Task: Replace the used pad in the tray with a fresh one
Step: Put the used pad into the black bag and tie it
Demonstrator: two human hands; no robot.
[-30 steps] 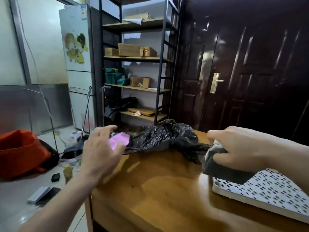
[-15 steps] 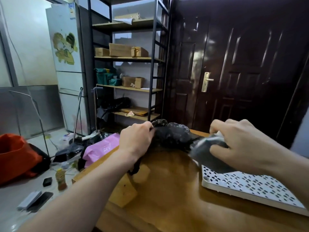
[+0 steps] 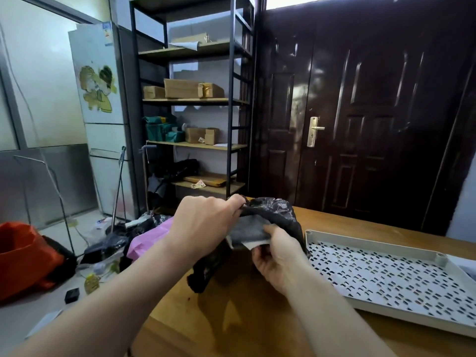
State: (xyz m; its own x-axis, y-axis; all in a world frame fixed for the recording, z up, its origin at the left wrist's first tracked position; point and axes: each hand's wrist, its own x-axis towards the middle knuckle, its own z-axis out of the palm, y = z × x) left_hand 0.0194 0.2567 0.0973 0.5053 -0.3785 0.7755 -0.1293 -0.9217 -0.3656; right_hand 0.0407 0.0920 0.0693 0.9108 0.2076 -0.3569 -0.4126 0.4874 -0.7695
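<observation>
A black plastic bag point(image 3: 279, 215) lies on the wooden table, its mouth held up by my left hand point(image 3: 206, 222), which grips its rim. My right hand point(image 3: 277, 256) holds a folded grey pad point(image 3: 248, 231) with a white underside and has it partly inside the bag's mouth. To the right a cream tray point(image 3: 360, 242) with a perforated white grid on top rests on the table, apart from both hands. What lies under the grid is hidden.
The wooden table point(image 3: 244, 318) ends just left of the bag. Past its edge are a pink bag point(image 3: 146, 240), an orange bag point(image 3: 23, 256) and floor clutter. A black metal shelf point(image 3: 195, 101) with boxes and a dark door point(image 3: 360, 119) stand behind.
My left hand left the pink bag, moved right and took the black bag's rim. My right hand carried the grey pad off the tray leftward into the bag's mouth.
</observation>
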